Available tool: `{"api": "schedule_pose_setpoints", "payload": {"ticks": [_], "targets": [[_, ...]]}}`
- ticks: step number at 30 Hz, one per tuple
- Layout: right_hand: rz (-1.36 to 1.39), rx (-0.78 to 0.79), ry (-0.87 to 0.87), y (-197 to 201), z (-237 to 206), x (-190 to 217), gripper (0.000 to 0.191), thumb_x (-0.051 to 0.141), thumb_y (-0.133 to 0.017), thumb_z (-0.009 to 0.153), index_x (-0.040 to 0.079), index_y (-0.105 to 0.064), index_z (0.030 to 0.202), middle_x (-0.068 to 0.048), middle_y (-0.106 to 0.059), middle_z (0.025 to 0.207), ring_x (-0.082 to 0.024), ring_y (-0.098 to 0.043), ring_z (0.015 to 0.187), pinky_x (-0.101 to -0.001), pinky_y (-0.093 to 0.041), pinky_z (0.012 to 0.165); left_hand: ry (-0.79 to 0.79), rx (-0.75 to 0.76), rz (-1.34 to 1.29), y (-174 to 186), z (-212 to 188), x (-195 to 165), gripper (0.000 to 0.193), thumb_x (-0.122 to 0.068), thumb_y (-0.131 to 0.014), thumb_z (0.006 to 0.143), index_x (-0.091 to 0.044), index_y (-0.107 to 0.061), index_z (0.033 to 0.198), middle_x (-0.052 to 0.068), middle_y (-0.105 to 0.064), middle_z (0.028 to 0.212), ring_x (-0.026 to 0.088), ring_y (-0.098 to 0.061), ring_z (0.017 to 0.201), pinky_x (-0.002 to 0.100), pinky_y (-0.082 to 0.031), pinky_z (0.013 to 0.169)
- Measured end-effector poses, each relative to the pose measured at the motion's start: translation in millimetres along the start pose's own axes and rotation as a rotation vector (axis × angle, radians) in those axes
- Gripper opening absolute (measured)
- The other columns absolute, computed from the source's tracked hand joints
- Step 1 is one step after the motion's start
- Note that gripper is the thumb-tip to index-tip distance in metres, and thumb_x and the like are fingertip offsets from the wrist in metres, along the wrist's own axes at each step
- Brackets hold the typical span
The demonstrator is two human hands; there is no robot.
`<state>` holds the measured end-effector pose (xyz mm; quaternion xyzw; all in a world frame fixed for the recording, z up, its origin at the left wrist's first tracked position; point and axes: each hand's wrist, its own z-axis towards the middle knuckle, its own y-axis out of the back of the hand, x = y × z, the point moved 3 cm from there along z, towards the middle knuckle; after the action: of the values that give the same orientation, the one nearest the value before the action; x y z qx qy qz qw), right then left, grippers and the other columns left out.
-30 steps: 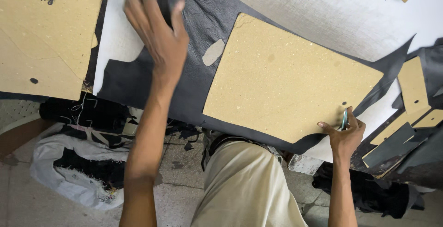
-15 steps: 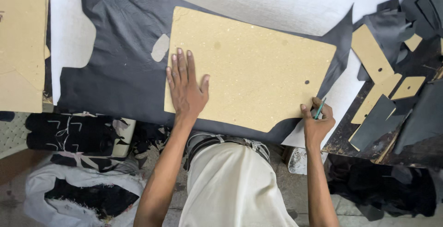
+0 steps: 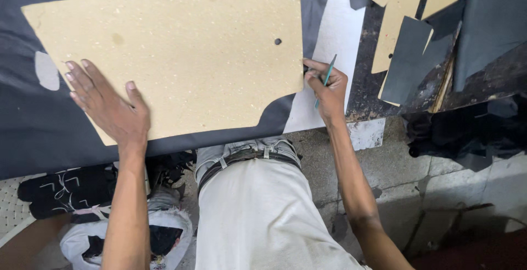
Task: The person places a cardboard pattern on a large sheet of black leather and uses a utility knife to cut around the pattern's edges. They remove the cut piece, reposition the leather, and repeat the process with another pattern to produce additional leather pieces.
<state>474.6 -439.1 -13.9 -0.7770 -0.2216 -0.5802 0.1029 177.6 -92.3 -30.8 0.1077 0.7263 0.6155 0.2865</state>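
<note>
A large tan cardboard pattern (image 3: 181, 50) lies flat on dark grey fabric (image 3: 33, 133) spread over the work table. The left hand (image 3: 110, 108) presses palm-down on the pattern's lower left corner, its fingers spread apart and flat, the fingertips reaching over the pattern's slanted left edge. The right hand (image 3: 328, 89) sits at the pattern's right edge, just below the small round hole (image 3: 278, 41), with its fingers pinched together on a thin green marking tool (image 3: 326, 80); the tool's tip seems to meet the edge, though the fingers hide the contact. Right of the pattern a strip of white paper (image 3: 329, 23) shows beneath the fabric. Farther right of the pattern lie smaller tan pattern pieces (image 3: 398, 20) and cut dark fabric pieces (image 3: 409, 61), overlapping one another.
</note>
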Motion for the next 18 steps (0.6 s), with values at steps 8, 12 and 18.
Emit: {"api": "schedule_pose_setpoints", "payload": {"ticks": [8, 12, 18], "targets": [[0.123, 0.245, 0.256, -67, -93, 46, 0.019, 0.001, -0.081, 0.085, 0.007, -0.077, 0.103, -0.011, -0.078, 0.114, -0.002, -0.054, 0.060, -0.0156, -0.041, 0.053, -0.017, -0.011, 0.048, 2, -7, -9, 0.076, -0.054, -0.023, 0.119, -0.003, -0.009, 0.173, 0.019, -0.004, 0.180, 0.033, -0.002, 0.163, 0.055, -0.005, 0.135], [-0.002, 0.261, 0.419, -78, -104, 57, 0.019, -0.003, -0.077, 0.087, 0.006, -0.077, 0.104, -0.010, -0.077, 0.116, -0.004, -0.064, 0.067, -0.0167, -0.041, 0.053, -0.004, -0.009, 0.096, -4, -8, -7, 0.074, -0.053, -0.023, 0.119, -0.003, -0.009, 0.172, 0.019, -0.004, 0.178, 0.032, -0.002, 0.164, 0.053, -0.005, 0.136], [-0.311, 0.031, 0.145, -3, -9, 19, 0.028, -0.013, -0.068, 0.086, 0.005, -0.078, 0.105, -0.007, -0.076, 0.123, 0.000, -0.053, 0.068, -0.0164, -0.044, 0.060, 0.000, 0.020, 0.158, -5, -12, -6, 0.073, -0.049, -0.024, 0.119, 0.000, -0.009, 0.171, 0.022, -0.006, 0.178, 0.035, -0.002, 0.163, 0.052, -0.001, 0.134]]}}
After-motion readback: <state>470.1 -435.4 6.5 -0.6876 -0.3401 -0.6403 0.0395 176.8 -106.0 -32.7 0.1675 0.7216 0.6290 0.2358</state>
